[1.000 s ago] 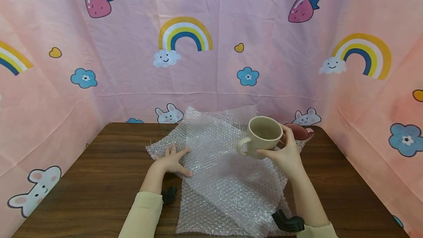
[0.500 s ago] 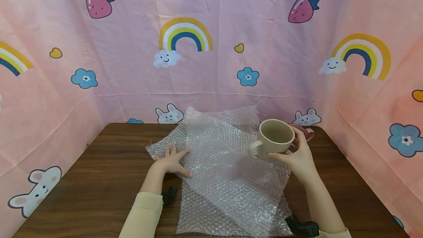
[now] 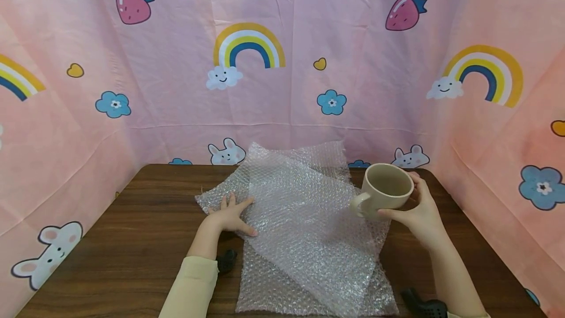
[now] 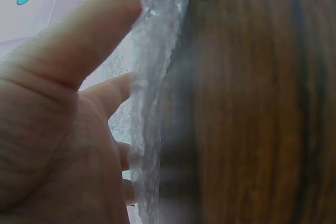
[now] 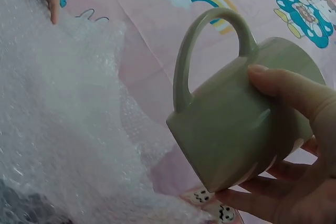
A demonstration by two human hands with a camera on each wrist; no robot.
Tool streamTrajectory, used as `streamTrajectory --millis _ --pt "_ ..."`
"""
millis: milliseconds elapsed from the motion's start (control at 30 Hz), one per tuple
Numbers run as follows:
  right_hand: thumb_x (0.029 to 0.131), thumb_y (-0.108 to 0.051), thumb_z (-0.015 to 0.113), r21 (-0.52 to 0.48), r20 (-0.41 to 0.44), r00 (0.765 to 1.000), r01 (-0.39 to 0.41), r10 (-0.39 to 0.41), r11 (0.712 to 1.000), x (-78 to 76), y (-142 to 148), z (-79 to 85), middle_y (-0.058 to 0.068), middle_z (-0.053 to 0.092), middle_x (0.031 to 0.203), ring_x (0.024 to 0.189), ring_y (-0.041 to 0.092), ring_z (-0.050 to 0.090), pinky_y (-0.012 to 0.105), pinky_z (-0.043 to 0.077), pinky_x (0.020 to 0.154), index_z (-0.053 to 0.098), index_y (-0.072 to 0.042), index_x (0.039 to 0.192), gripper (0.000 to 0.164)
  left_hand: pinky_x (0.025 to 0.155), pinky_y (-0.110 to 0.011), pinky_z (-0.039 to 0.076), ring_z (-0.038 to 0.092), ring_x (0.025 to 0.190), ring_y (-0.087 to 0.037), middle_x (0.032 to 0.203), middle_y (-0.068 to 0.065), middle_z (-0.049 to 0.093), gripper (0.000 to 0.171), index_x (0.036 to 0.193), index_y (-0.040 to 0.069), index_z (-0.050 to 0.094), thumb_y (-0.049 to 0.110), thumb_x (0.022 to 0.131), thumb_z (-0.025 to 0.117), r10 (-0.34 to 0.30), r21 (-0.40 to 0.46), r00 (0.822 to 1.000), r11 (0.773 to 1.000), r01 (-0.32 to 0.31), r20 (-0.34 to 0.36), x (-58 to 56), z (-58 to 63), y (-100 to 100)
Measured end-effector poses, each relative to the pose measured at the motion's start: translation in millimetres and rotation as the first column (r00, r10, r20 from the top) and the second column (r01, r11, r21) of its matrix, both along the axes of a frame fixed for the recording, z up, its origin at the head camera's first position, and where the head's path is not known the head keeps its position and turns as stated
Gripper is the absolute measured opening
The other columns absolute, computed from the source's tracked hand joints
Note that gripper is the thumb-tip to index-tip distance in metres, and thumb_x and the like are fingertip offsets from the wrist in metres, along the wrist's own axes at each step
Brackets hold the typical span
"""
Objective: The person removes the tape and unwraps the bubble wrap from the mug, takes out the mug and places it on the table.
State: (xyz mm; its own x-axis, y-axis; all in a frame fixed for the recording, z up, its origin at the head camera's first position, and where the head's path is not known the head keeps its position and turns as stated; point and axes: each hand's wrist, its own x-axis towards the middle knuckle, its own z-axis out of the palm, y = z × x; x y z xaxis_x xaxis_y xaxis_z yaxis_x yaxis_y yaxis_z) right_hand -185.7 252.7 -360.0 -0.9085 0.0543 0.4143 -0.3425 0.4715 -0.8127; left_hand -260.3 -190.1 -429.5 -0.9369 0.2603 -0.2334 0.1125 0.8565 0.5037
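My right hand (image 3: 417, 212) grips a plain beige mug (image 3: 375, 199) round its body, thumb on the near side. The mug is tilted, its mouth toward the head camera and its handle pointing left. In the right wrist view the mug (image 5: 247, 124) hangs beside the bubble wrap, with the handle up. Layered sheets of bubble wrap (image 3: 309, 229) spread over the middle of the table. On their left edge rests my left hand (image 3: 227, 216), fingers spread. The left wrist view shows the thumb (image 4: 79, 35) against the edge of the wrap.
A patterned pink mug (image 5: 202, 196) stands at the back right, mostly hidden behind the beige mug and right hand. The dark wooden table (image 3: 132, 239) ends at a pink printed cloth (image 3: 282, 102) at the back and sides.
My right hand has carried the beige mug to the right, off the middle of the bubble wrap to its right edge, now covering the pink mug. The left hand has stayed still.
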Motion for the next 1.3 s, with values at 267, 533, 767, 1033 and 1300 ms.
streamTrajectory --millis 267,533,767,1033,1300 --pt "0.066 -0.006 0.089 0.015 -0.021 0.999 0.029 -0.029 0.999 2.6 15 2.9 0.003 0.048 0.125 0.102 0.013 0.044 0.027 0.035 0.081 0.035 -0.014 0.144 0.096 0.09 -0.081 -0.004 -0.01 0.136 -0.055 0.151 -0.035 -0.004 0.105 0.152 0.017 0.028 0.048 0.068 0.083 0.001 -0.004 1.0 1.0 -0.001 0.001 0.2 0.3 0" --pt "0.067 -0.002 0.087 0.032 -0.046 0.998 0.036 -0.034 0.999 3.2 37 1.8 0.001 0.046 0.126 0.104 0.009 0.044 0.019 0.036 0.079 0.034 -0.016 0.146 0.096 0.09 -0.081 -0.004 -0.01 0.136 -0.055 0.151 -0.035 -0.004 0.105 0.153 0.017 0.028 0.048 0.068 0.083 -0.002 -0.005 1.0 1.0 0.002 -0.004 -0.1 0.6 0" --pt "0.068 0.006 0.083 -0.01 -0.065 0.998 0.011 -0.011 1.0 3.1 51 -1.1 0.001 0.047 0.126 0.104 0.01 0.047 0.014 0.038 0.079 0.034 -0.017 0.145 0.095 0.09 -0.081 -0.004 -0.01 0.136 -0.055 0.151 -0.036 -0.004 0.105 0.153 0.017 0.027 0.048 0.069 0.083 -0.004 -0.003 1.0 1.0 0.004 -0.007 0.9 0.7 1" --pt "0.069 0.011 0.08 -0.041 -0.079 0.997 0.0 -0.003 0.999 0.6 67 -8.8 -0.008 0.05 0.123 0.101 0.005 0.05 0.012 0.041 0.077 0.036 -0.017 0.143 0.091 0.089 -0.081 -0.005 -0.011 0.135 -0.055 0.151 -0.036 -0.004 0.106 0.153 0.017 0.027 0.049 0.069 0.083 -0.007 0.007 1.0 1.0 0.007 -0.006 1.5 0.7 0" --pt "0.071 0.017 0.075 -0.2 -0.063 0.996 -0.069 0.057 0.977 -0.7 83 -18.5 -0.002 0.05 0.122 0.099 0.005 0.052 0.011 0.045 0.074 0.038 -0.019 0.139 0.085 0.09 -0.081 -0.004 -0.01 0.135 -0.055 0.151 -0.036 -0.004 0.106 0.153 0.016 0.027 0.049 0.069 0.083 -0.007 0.006 1.0 1.0 0.007 -0.004 2.8 3.6 1"
